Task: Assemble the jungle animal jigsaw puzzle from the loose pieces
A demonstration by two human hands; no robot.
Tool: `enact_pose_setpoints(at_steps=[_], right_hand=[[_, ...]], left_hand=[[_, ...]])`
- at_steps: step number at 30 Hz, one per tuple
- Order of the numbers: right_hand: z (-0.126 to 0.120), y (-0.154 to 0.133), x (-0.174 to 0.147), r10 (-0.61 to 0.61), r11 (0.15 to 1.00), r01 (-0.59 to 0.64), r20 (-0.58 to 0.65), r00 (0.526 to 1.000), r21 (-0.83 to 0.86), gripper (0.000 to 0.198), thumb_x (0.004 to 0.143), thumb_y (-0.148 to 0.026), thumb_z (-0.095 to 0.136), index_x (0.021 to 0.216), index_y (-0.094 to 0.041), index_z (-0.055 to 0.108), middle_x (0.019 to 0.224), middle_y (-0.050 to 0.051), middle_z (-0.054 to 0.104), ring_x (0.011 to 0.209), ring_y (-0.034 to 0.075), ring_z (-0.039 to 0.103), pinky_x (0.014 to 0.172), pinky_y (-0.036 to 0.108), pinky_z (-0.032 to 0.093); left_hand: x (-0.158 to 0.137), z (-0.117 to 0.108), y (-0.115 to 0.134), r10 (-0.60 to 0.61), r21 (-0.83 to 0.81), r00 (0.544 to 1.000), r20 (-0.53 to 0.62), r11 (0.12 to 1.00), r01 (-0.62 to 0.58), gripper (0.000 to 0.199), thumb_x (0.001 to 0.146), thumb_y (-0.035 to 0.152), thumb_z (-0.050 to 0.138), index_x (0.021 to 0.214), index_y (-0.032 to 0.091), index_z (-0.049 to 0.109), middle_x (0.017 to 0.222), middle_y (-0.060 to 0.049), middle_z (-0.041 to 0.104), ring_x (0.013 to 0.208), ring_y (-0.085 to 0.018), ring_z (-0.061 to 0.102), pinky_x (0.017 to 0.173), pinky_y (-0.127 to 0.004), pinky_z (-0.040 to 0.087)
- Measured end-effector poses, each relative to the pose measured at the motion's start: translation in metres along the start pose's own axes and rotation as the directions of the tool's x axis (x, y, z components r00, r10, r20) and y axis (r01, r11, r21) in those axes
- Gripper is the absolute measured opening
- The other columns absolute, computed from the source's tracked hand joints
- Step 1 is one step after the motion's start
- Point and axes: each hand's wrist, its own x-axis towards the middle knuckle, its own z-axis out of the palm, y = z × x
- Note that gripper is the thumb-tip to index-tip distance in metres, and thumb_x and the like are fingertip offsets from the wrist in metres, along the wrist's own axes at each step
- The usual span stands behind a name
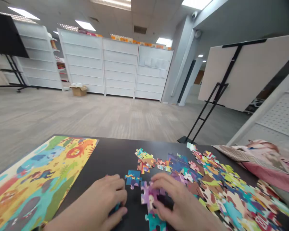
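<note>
My left hand point(109, 199) rests low over the black table, fingers curled. A sliver of a blue puzzle piece point(115, 207) shows between its thumb and fingers. My right hand point(174, 199) bends over joined purple puzzle pieces point(148, 193), thumb and fingertips pinching at their right side; part of them is hidden under it. A teal puzzle piece point(156, 221) adjoins the purple ones at the near end. Between both hands, slightly farther off, lies a dark blue puzzle piece point(133, 178). Beyond it sits a small joined cluster of yellow and brown pieces point(145, 159).
A heap of loose puzzle pieces point(214, 179) spreads over the table's right side. On the left lies a colourful picture sheet point(50, 173) with animals. A pink and patterned cloth bag point(267, 160) sits at far right. Behind stand an easel board point(240, 73) and white shelves point(120, 67).
</note>
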Motion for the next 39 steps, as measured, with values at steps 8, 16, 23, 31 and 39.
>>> enact_pose_setpoints(at_steps=[8, 16, 23, 31, 39], right_hand=[[0.001, 0.001, 0.001, 0.032, 0.999, -0.034, 0.291, 0.956, 0.003, 0.031, 0.081, -0.028, 0.083, 0.107, -0.022, 0.069, 0.126, 0.006, 0.067, 0.116, 0.024, 0.062, 0.1, 0.034, 0.05], [-0.025, -0.003, -0.016, 0.196, 0.979, -0.169, 0.327, 0.924, -0.111, 0.027, 0.069, -0.008, 0.07, 0.088, -0.024, 0.063, 0.098, 0.0, 0.066, 0.09, 0.02, 0.062, 0.078, 0.031, 0.049], [-0.049, 0.026, -0.014, 0.283, 0.94, -0.257, 0.093, 0.955, -0.223, 0.018, 0.092, -0.014, 0.053, 0.101, -0.021, 0.066, 0.104, 0.007, 0.066, 0.1, 0.024, 0.063, 0.089, 0.041, 0.05], [-0.027, 0.027, -0.009, 0.235, 0.968, -0.218, 0.153, 0.96, -0.12, 0.036, 0.08, -0.016, 0.069, 0.116, -0.02, 0.07, 0.119, 0.008, 0.065, 0.114, 0.026, 0.057, 0.103, 0.044, 0.047], [-0.006, 0.013, -0.008, 0.2, 0.979, -0.204, 0.151, 0.968, 0.017, 0.04, 0.074, -0.007, 0.063, 0.111, -0.02, 0.069, 0.112, 0.005, 0.065, 0.107, 0.021, 0.062, 0.095, 0.035, 0.051]], left_hand=[[0.013, 0.019, 0.018, -0.027, -0.102, 1.0, 0.012, 0.994, 0.028, 0.028, 0.08, 0.014, 0.08, 0.101, 0.024, 0.063, 0.116, -0.001, 0.066, 0.108, -0.025, 0.06, 0.09, -0.033, 0.051], [0.013, 0.021, 0.01, 0.038, -0.06, 0.994, -0.104, 0.997, -0.044, 0.023, 0.082, 0.012, 0.072, 0.1, 0.026, 0.065, 0.109, 0.0, 0.068, 0.1, -0.022, 0.063, 0.085, -0.027, 0.053], [0.018, 0.024, 0.005, 0.097, -0.022, 0.992, -0.078, 0.995, -0.099, 0.021, 0.09, 0.015, 0.062, 0.107, 0.027, 0.066, 0.114, -0.003, 0.067, 0.1, -0.022, 0.065, 0.089, -0.031, 0.055], [0.015, 0.025, 0.003, 0.104, -0.01, 0.99, -0.094, 0.994, -0.106, 0.021, 0.09, 0.017, 0.062, 0.106, 0.028, 0.068, 0.113, -0.003, 0.067, 0.098, -0.022, 0.066, 0.087, -0.031, 0.057], [0.017, 0.024, 0.008, 0.058, -0.057, 0.995, -0.085, 0.996, -0.063, 0.02, 0.092, 0.015, 0.063, 0.107, 0.027, 0.068, 0.114, -0.003, 0.066, 0.101, -0.022, 0.065, 0.092, -0.034, 0.055]])
